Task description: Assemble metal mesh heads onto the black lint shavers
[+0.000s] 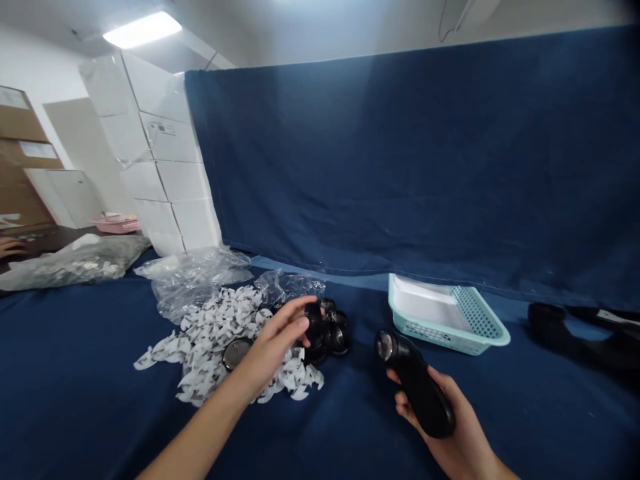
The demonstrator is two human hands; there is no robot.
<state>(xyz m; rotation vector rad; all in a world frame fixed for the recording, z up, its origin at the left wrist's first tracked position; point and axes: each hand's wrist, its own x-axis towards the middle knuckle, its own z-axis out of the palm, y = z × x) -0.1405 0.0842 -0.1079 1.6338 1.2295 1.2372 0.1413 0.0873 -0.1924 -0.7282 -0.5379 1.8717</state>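
Between the thumb and fingers of my left hand point(273, 340) is a round black cap point(314, 321) with a ribbed edge. Several more black round caps point(340, 340) lie clustered just beyond it. A heap of small white curved plastic pieces point(215, 340) spreads under and left of that hand, with a flat round black part point(235, 355) lying on it. My right hand point(460, 410) is wrapped round a black handheld device point(417, 383); its round, metallic-looking end points up and left toward the caps. The cap and the device are apart.
A light teal basket point(440, 339) holding white sheets stands behind my right hand. Crumpled clear plastic bags point(195, 277) lie behind the heap. Black curved items point(575, 340) rest at the right. Stacked white boxes point(170, 147) and another person's hand point(10, 247) are at left.
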